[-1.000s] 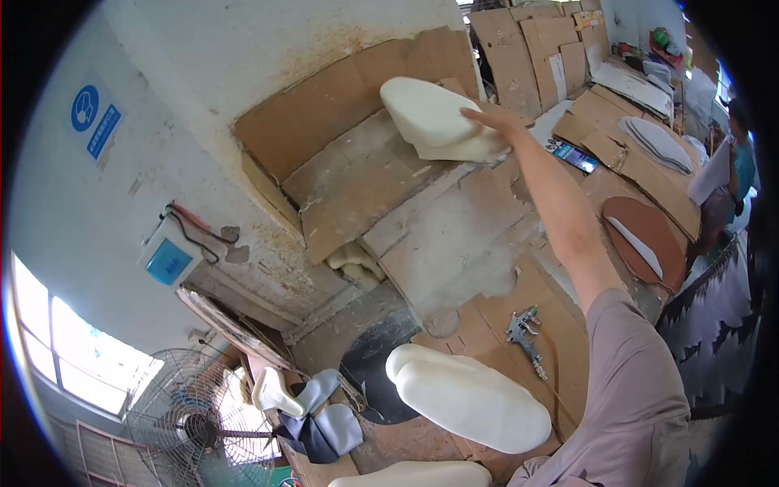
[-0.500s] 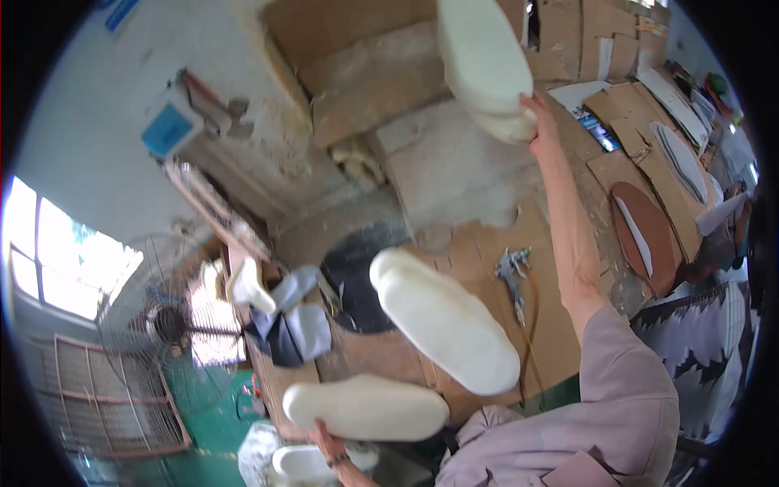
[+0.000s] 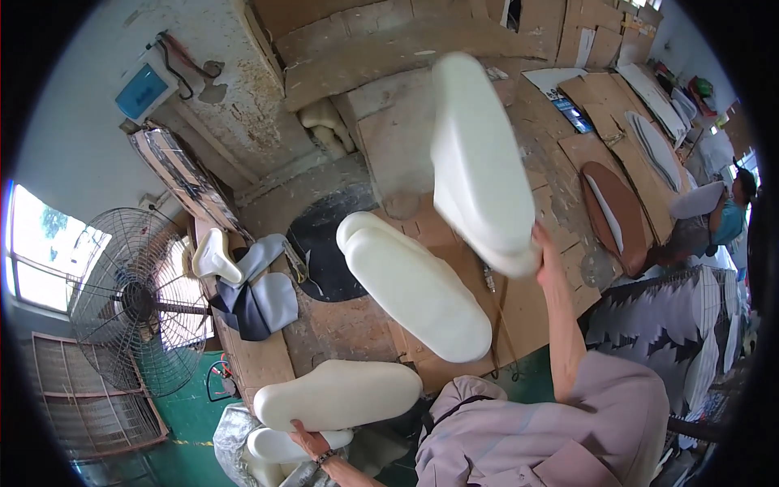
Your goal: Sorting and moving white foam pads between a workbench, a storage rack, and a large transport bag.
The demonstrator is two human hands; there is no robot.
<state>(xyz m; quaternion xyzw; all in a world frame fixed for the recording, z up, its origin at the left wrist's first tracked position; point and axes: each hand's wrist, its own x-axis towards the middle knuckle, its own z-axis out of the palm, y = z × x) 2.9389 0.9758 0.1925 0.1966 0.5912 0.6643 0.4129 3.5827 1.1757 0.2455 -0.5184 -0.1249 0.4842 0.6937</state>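
Note:
My right hand [image 3: 548, 258] grips the near end of a long cream foam seat pad [image 3: 483, 154] and holds it raised and tilted above the table. A second foam seat pad [image 3: 418, 288] lies slantwise on cardboard at the middle of the table. My left hand [image 3: 310, 441] is closed on the lower edge of a third foam seat pad [image 3: 341, 395], held level at the table's near left corner. Beneath that hand sits a further white foam piece [image 3: 280, 446]. The raised pad covers most of a spray gun [image 3: 489, 278]; only its end shows.
Grey and black cover pieces [image 3: 260, 304] lie at the table's left, by a black round patch [image 3: 329, 243]. Left of the table stands a wire-caged fan [image 3: 138, 300]. Brown and white cut sheets [image 3: 613, 215] lie at right. Another person [image 3: 722, 211] is at far right.
My right hand has brought its foam pad down and nearer, over the spray gun. The whole view has shifted, and my left hand keeps its pad. Another person now shows at far right.

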